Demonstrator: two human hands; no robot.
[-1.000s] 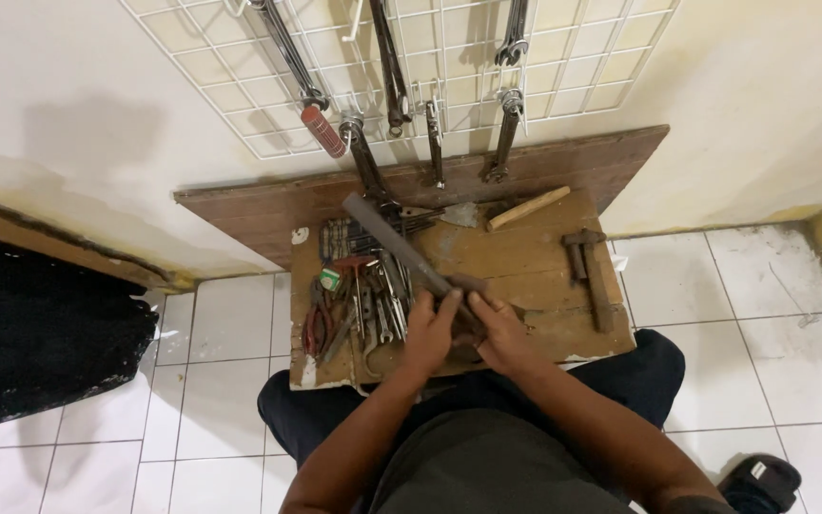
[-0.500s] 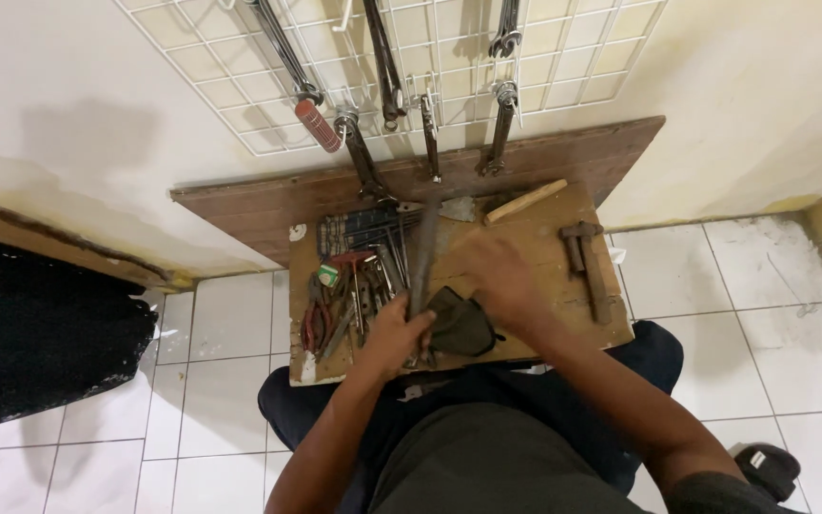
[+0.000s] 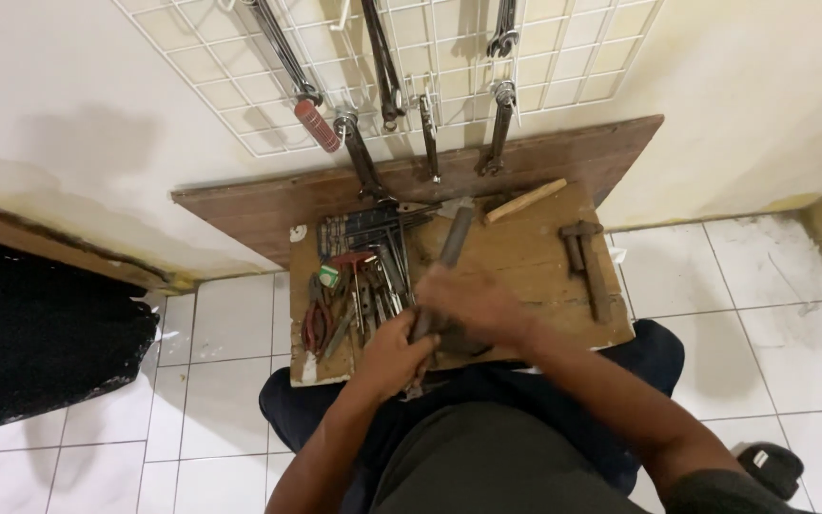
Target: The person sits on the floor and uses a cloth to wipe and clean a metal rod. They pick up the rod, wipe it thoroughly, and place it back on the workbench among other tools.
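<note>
I'm looking straight down over my lap at a worn wooden board (image 3: 525, 257) resting across my knees, its far edge against the wall. My left hand (image 3: 394, 354) is wrapped shut around the near end of a long flat grey metal bar (image 3: 451, 243), gripping it near the board's front edge. My right hand (image 3: 473, 306) lies over the bar's middle, blurred, and I cannot tell whether those fingers are closed on it or just pressing down. The bar's long axis runs from my left hand away toward the wall, leaning slightly to the right, its far tip pointing at the wire grid rack (image 3: 240, 86) on the wall. Under my right hand sits something dark, too hidden to name. To the left of the bar lies a heap of hand tools (image 3: 363, 276), with red-handled pliers (image 3: 318, 322) at its left edge. On the right side of the board a rusty hammer (image 3: 586, 262) lies well apart from my hands, and a pale wooden stick (image 3: 525, 201) lies near the far edge. On the grid hang several long wrenches (image 3: 501, 124) and a red-handled tool (image 3: 316, 124).
</note>
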